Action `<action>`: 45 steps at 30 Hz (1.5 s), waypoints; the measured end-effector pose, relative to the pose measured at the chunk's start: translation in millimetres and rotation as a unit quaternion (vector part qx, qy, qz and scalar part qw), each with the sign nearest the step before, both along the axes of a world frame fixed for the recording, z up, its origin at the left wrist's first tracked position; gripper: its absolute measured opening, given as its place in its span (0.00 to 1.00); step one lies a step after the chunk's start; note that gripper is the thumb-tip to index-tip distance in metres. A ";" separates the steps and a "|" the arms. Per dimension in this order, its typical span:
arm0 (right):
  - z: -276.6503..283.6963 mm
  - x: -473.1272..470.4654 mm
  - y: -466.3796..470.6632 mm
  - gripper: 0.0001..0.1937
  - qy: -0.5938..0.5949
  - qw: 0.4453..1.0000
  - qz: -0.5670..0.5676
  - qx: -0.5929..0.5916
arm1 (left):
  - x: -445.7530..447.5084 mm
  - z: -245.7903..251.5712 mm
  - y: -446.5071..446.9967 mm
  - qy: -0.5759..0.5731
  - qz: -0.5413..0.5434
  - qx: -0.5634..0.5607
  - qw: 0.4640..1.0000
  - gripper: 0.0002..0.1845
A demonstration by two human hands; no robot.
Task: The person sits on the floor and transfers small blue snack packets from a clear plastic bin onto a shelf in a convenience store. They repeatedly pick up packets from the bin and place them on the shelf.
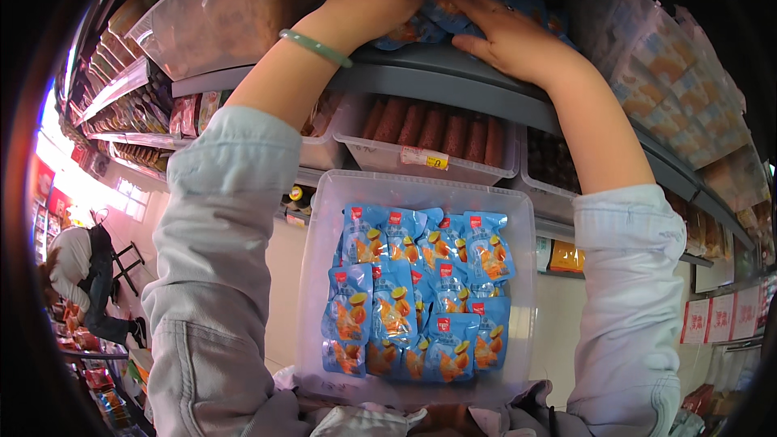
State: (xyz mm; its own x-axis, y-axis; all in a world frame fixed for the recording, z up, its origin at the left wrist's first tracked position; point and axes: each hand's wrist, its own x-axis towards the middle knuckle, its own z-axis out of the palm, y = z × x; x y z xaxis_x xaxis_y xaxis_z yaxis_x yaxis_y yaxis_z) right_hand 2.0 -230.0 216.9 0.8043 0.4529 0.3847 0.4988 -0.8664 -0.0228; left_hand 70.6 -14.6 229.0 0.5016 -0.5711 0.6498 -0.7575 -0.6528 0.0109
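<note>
Both my arms reach up over the edge of a grey shelf [449,82]. My right hand [507,36] lies spread, palm down, on a heap of blue snack pouches [452,9] there. Beside the heap's left side is my left hand [388,0], its fingers curled; whether it pinches a pouch is hidden. A green bangle [315,47] circles my left wrist. Below, against my body, sits a translucent plastic bin [419,185] holding several layered blue pouches [391,303] with orange fruit pictures.
Under the shelf, a clear tub [364,158] holds reddish-brown rolls [431,130] behind a price tag [425,158]. A large clear bin [206,24] stands left of the hands, and packaged goods [680,79] are stacked to the right. At far left, a person [91,279] bends over goods.
</note>
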 end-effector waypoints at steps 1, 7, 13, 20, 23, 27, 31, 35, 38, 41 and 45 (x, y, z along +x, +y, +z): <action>-1.8 3.6 -2.9 0.29 0.005 1.000 -0.004 0.001 | -9.6 -4.9 0.0 0.017 -0.005 0.006 1.000 0.11; -6.8 10.8 -9.9 0.28 -0.055 0.997 0.027 0.046 | -26.1 -19.4 3.7 0.015 -0.037 0.103 0.994 0.24; -6.2 -61.8 -1.0 0.19 -0.206 0.949 0.134 0.200 | -3.3 -8.6 9.0 0.074 -0.099 0.119 0.985 0.23; -76.8 -172.6 0.4 0.14 0.139 0.973 0.117 0.144 | -32.5 -1.2 11.4 -0.047 -0.172 0.019 0.984 0.22; -108.6 -188.8 -4.4 0.20 0.251 0.965 0.030 0.066 | -73.1 -0.5 20.5 0.028 -0.216 -0.089 0.972 0.16; -131.4 -204.9 1.2 0.27 0.202 0.973 -0.016 -0.115 | -145.4 -25.7 52.7 0.270 -0.289 0.010 0.918 0.17; -129.6 -206.1 15.0 0.35 0.274 0.953 -0.074 -0.110 | -206.5 -86.6 70.4 0.280 -0.237 0.256 0.894 0.18; -117.6 -207.2 13.5 0.41 0.349 0.928 -0.058 -0.115 | -233.0 -118.9 86.0 0.270 -0.172 0.323 0.891 0.23; -116.9 -219.4 15.5 0.41 0.322 0.940 -0.041 -0.105 | -241.8 -126.2 90.1 0.292 -0.153 0.308 0.892 0.26; -116.1 -230.6 18.2 0.39 0.338 0.938 -0.025 -0.076 | -242.1 -132.1 84.7 0.327 -0.131 0.330 0.876 0.30; -115.1 -255.4 17.2 0.35 0.331 0.943 0.037 -0.022 | -231.2 -139.9 77.2 0.385 -0.115 0.330 0.854 0.25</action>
State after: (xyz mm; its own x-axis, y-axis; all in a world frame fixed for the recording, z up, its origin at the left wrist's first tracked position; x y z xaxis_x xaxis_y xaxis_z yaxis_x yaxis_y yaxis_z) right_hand -253.4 -212.8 101.9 0.8273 0.5207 -0.2109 0.4468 -0.8374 -0.3150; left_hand -160.5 62.6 89.1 0.4601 -0.8263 -0.3249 -0.8005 -0.5443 0.2508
